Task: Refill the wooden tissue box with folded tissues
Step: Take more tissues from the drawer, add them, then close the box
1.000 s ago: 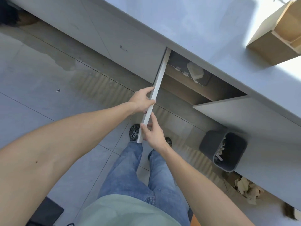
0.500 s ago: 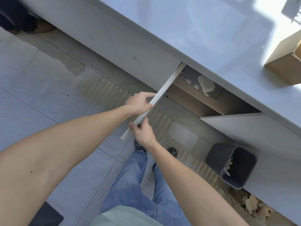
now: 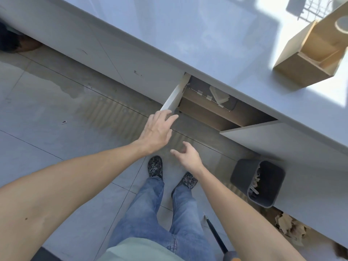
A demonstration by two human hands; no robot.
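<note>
Head view, looking down: a wooden tissue box [image 3: 310, 53] lies on its side at the far right of the grey desk [image 3: 188, 34], well apart from both hands. Its long axis runs diagonally, its open end facing toward the lower right. Below the desk edge, the left hand [image 3: 158, 130], fingers straight and spread, touches the edge of an open cabinet door [image 3: 174, 97]. The right hand [image 3: 186, 155] hovers just beside it, fingers relaxed, holding nothing. A pale pack [image 3: 219, 95] sits inside the cabinet. A grey bin [image 3: 258, 182] stands on the floor.
</note>
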